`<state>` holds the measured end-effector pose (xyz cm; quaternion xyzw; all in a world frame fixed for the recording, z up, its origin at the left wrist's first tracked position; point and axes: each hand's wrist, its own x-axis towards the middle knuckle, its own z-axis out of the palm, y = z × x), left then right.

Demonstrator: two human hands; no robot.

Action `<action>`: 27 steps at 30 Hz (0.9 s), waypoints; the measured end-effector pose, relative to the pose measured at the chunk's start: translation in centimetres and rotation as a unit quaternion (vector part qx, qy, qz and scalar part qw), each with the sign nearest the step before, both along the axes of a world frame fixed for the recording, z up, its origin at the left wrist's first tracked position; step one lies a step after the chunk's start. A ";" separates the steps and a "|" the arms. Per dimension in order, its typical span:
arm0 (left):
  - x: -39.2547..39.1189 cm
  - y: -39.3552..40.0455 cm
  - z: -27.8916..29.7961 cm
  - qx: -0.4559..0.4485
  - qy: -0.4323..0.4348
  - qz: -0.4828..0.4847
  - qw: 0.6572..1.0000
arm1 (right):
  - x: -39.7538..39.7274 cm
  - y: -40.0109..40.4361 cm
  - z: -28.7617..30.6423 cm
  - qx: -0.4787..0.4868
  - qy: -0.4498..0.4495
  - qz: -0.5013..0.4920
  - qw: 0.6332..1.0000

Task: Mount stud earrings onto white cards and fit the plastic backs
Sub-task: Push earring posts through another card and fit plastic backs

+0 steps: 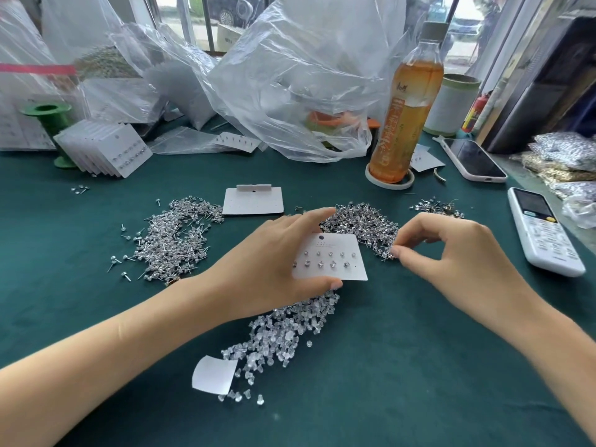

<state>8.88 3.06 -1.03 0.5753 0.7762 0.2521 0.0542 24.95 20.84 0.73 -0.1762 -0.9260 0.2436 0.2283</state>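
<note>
My left hand [271, 262] holds a white card [332, 258] by its left side, thumb under the lower edge and fingers over the top. Two rows of several stud earrings sit in the card. My right hand [451, 253] pinches thumb and forefinger together at the edge of a stud earring pile [364, 224], just right of the card; whether a stud is between the fingertips I cannot tell. A second pile of studs [174, 240] lies to the left. Clear plastic backs [280, 333] are heaped below the card.
An empty card [253, 201] lies beyond the hands, and a stack of filled cards [106, 150] leans at the back left. A tea bottle [406, 108], two phones [545, 230] and crumpled plastic bags [290, 75] crowd the green table [403, 366]. A paper scrap [214, 374] lies near.
</note>
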 end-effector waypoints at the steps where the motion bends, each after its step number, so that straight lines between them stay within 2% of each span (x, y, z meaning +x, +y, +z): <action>1: 0.0 0.0 0.0 0.000 0.000 -0.002 1.000 | 0.0 -0.3 0.1 -0.011 0.009 0.010 1.000; 5: 0.2 0.0 0.1 -0.007 -0.007 0.002 1.000 | -0.1 -1.2 0.0 -0.035 0.014 0.048 0.998; 16: 0.3 0.0 0.2 -0.007 -0.011 0.000 1.000 | -0.1 -1.9 -0.2 -0.047 0.024 0.074 0.996; 27: 0.6 0.0 0.4 0.020 -0.014 -0.020 1.000 | -0.2 -2.3 -0.7 -0.002 0.035 0.103 0.994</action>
